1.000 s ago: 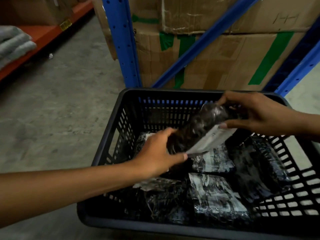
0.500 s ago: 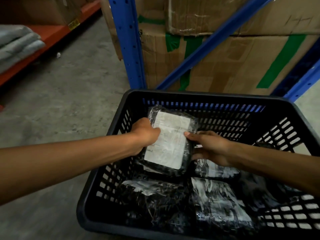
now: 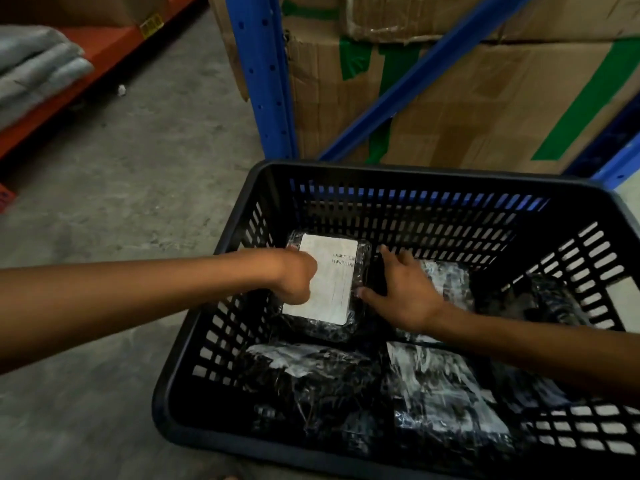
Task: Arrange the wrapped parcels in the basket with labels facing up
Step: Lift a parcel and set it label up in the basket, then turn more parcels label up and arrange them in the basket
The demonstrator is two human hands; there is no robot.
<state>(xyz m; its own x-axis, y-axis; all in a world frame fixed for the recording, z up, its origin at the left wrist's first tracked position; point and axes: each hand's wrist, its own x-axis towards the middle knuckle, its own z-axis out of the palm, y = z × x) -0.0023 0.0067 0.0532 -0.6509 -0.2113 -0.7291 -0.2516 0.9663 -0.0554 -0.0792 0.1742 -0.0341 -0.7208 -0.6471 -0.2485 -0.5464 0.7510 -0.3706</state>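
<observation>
Head view showed 1 label-up parcel (image 3: 325, 285) lying in the basket's (image 3: 398, 169) far-left corner, long axis front-to-back, between curled left hand (image 3: 298, 277) gripping its edge and splayed right hand (image 3: 403, 291).

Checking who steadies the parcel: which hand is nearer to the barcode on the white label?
Left. The left hand rests on the white label's left part, close to the barcode. The right hand touches the parcel's right edge, off the label.

Bare concrete floor (image 3: 114, 174), blue racking (image 3: 270, 81), taped cardboard boxes (image 3: 485, 105) behind.
</observation>
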